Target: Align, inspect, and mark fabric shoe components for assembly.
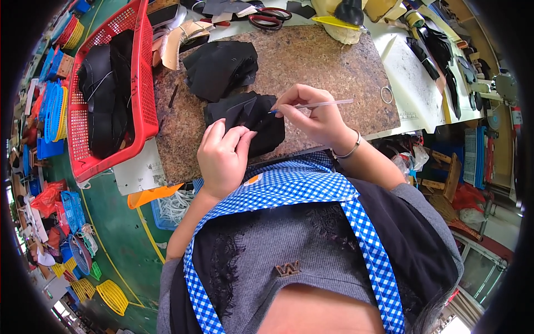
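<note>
My right hand [314,114] is closed round a slim clear pen [328,103], its blue tip down at the black pieces. Under the tip lies a stack of thin black cut pieces [268,136] on the speckled brown board [334,67]. My left hand [225,153] rests on the near left part of this stack, thumb and fingers drawn together at a piece's edge; the fingertips partly hide what they pinch. Just beyond lies a second, fanned pile of black pieces [222,68], touched by neither hand.
A red plastic basket [147,94] with bundled black pieces stands left of the board. Scissors with dark red handles [267,20] lie at the far edge. A pale ring [386,95] sits on the board's right. Black strips [439,50] lie on the white table at far right.
</note>
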Available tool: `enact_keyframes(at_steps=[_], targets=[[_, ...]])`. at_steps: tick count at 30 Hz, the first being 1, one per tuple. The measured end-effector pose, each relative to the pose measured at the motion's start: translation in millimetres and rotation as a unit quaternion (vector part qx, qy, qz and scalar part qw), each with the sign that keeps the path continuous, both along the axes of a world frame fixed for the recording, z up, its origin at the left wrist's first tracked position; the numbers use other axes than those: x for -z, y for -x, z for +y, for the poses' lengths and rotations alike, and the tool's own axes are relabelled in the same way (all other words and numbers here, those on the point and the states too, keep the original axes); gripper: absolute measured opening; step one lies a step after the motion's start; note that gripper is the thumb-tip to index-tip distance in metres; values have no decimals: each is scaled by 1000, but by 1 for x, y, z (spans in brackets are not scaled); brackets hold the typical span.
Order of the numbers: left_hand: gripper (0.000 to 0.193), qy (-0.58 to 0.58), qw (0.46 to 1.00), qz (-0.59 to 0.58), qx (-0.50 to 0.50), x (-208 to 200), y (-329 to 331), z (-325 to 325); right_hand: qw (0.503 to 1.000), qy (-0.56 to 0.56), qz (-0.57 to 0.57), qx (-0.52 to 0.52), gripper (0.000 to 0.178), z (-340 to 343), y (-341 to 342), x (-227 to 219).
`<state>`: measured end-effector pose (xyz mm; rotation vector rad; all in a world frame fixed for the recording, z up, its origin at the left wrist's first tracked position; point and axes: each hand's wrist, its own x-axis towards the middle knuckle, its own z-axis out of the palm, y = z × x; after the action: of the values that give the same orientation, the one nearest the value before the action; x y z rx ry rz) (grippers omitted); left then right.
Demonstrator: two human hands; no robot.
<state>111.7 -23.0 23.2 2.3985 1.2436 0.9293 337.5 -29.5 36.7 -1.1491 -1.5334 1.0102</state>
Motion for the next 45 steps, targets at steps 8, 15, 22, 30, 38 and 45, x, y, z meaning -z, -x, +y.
enact_keyframes(at_steps=[8,15,22,30,38,45], targets=[[9,5,999,-25,-37,6,-4,-2,986,-88,-142,-18,8,2,5,10],[30,-62,996,58,14,2,-5,-4,973,-144,-179,-13,10,5,7,11],[18,-39,999,26,-6,-4,-12,-4,981,-103,-161,-35,10,2,3,7],[17,6,999,-19,-29,8,-7,-2,982,-130,-140,-7,9,-2,4,8],[29,-36,998,41,-8,-6,-10,-5,975,-139,-169,-24,10,0,3,13],[29,28,999,37,7,-8,-10,-4,981,-125,-143,-30,8,-3,2,10]])
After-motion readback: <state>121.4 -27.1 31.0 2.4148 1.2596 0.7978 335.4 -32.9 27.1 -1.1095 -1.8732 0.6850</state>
